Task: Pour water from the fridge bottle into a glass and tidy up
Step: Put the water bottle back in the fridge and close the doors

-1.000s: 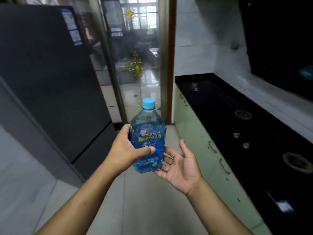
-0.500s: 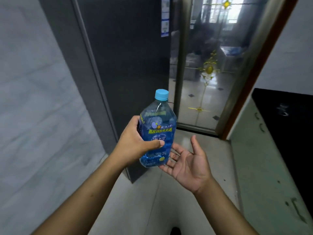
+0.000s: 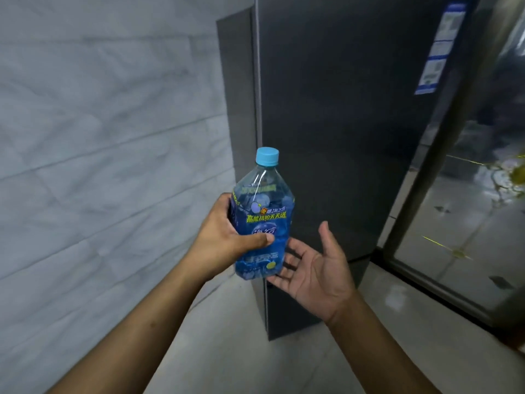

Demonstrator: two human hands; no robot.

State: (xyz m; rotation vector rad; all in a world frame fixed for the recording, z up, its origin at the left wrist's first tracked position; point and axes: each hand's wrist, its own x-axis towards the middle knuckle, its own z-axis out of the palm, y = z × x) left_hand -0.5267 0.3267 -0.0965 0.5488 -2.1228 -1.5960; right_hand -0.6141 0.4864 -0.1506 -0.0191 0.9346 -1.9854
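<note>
From the head view, the person stands facing a dark grey fridge (image 3: 341,109) whose doors are closed; it is set against a pale tiled wall (image 3: 99,137). The left hand (image 3: 224,237) is clamped round the middle of the blue-labelled water bottle (image 3: 262,223), with the thumb laid across the front of the label. The bottle is held upright in the air in front of the fridge, well above the floor (image 3: 255,351), and its light blue cap (image 3: 267,156) is screwed on. The right hand (image 3: 318,268) holds nothing. It lies palm up with the fingers spread, and its fingertips are just beside the bottle's base; whether they touch it cannot be told.

No glass and no bench show here, so the pour itself cannot be checked. A capped bottle carried up to the shut fridge suggests the tidying stage. If so, what is left is to open a fridge door with the free right hand, put the bottle inside and close the door.
</note>
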